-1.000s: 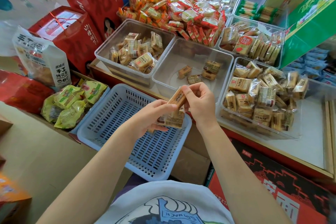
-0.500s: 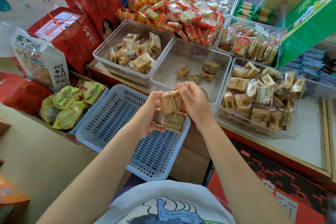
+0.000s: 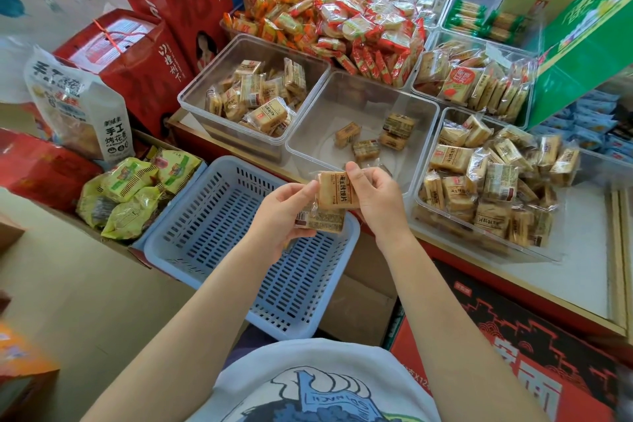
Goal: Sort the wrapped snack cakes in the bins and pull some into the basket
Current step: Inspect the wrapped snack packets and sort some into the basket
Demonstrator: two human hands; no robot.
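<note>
Both hands are working over the far right corner of the blue basket [image 3: 219, 236], which is holding nothing visible yet. The left hand [image 3: 281, 216] is cupping a wrapped cake [image 3: 323, 219] from below, fingers curled round it, while the right hand [image 3: 375, 197] is pinching a second cake [image 3: 337, 190] by its right edge, laying it on top of the first. The rest of the cakes are lying in the clear bins on the counter [image 3: 579, 250]: a few in the middle bin [image 3: 308, 144], a loose heap in the right bin [image 3: 424, 212], more in the left bin [image 3: 191, 92]. The risk, as I judge it, is in the stacking: the wrappers look slick, and the top cake is being held only at one edge, so it could be sliding off the lower one and dropping past the basket rim toward the floor. A mixed-up sort also seems possible, since the two packs are looking much alike
</note>
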